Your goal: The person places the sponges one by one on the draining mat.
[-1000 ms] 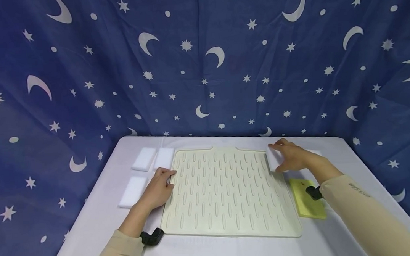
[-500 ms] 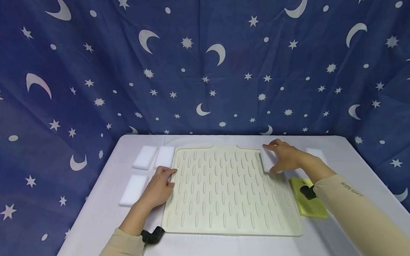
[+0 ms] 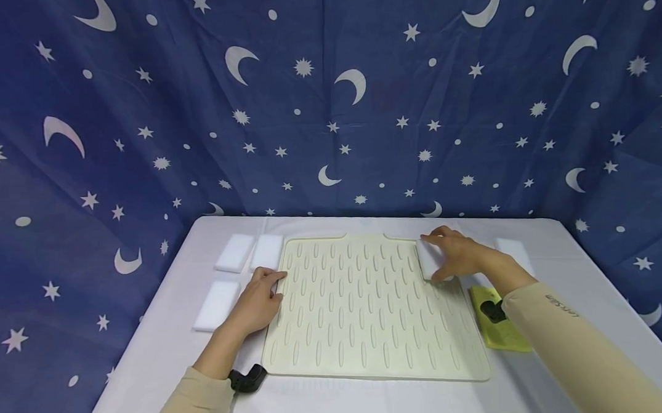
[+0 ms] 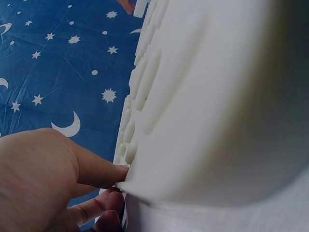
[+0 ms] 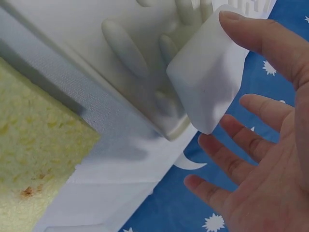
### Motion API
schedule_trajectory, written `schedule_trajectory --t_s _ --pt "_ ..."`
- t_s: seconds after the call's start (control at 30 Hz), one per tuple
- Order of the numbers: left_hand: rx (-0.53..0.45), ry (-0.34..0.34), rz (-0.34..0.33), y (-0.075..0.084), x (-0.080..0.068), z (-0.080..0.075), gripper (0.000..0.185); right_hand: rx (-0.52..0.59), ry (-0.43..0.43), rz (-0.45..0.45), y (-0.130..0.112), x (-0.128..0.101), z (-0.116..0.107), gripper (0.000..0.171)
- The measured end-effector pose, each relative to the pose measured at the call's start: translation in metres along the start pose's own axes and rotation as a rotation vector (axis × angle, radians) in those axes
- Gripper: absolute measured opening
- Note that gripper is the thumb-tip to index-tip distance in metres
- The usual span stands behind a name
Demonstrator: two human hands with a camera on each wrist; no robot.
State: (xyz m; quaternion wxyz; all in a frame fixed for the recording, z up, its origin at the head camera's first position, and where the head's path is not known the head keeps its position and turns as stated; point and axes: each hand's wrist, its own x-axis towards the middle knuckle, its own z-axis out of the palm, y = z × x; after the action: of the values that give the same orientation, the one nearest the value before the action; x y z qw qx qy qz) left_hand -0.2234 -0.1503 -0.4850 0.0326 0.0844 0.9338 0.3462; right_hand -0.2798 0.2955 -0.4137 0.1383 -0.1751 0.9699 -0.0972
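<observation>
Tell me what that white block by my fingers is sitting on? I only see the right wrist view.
Observer: The white sponge is held by the right hand against the far right part of a cream ribbed mat.
Operator: What is the other hand doing?
Observer: The left hand rests on the mat's left edge, fingers touching the rim.
Operator: Any more white blocks?
Observer: Three lie on the table left of the mat, two at the back and one nearer; a fourth lies behind the right wrist.
</observation>
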Motion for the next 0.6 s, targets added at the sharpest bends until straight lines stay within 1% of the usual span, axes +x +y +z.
schedule_trajectory --t_s 0.27,0.6 --pt "0.001 0.000 -0.012 -0.0006 0.0005 0.0007 0.049 0.003 -0.005 0.001 0.0006 0.0038 0.0029 0.103" --pt "0.009 0.000 -0.012 -0.0009 0.0010 0.0006 0.049 0.018 -0.014 0.015 -0.0004 0.0068 0.0080 0.101"
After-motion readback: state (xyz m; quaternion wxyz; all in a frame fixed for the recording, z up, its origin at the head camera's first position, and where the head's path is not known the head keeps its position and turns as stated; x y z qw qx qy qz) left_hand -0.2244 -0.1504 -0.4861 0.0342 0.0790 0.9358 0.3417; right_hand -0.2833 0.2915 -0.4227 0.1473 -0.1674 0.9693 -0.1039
